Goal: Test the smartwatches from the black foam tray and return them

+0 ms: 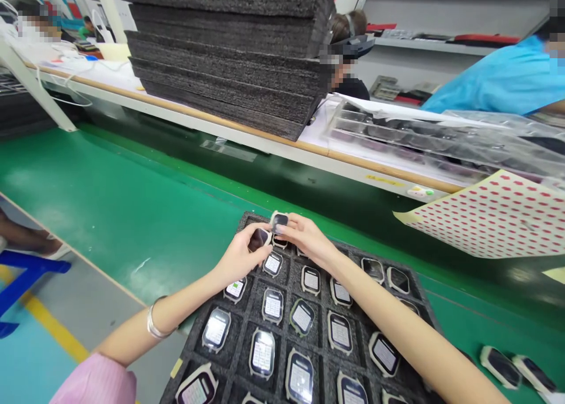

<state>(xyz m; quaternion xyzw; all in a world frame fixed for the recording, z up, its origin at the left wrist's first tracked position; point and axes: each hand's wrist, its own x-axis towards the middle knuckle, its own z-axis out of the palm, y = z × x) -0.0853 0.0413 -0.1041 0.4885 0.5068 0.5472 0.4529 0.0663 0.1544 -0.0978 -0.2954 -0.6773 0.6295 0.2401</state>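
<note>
A black foam tray (282,283) with square compartments lies on the green surface, holding several smartwatch bodies without straps. Many of their screens are lit, such as the watch (263,352) near the front. At the tray's far left corner my left hand (242,248) is closed around a dark-screened smartwatch (259,239). Close beside it, my right hand (304,233) pinches another dark-screened smartwatch (279,221), tilted up just above the tray's far edge. My right forearm crosses over the tray and hides some compartments.
Several loose watches (501,366) lie right of the tray. Behind, a white bench (344,157) carries a tall stack of black foam sheets (229,51) and clear plastic trays (406,133). A red-dotted sheet (489,221) juts out at the right. People sit beyond the bench.
</note>
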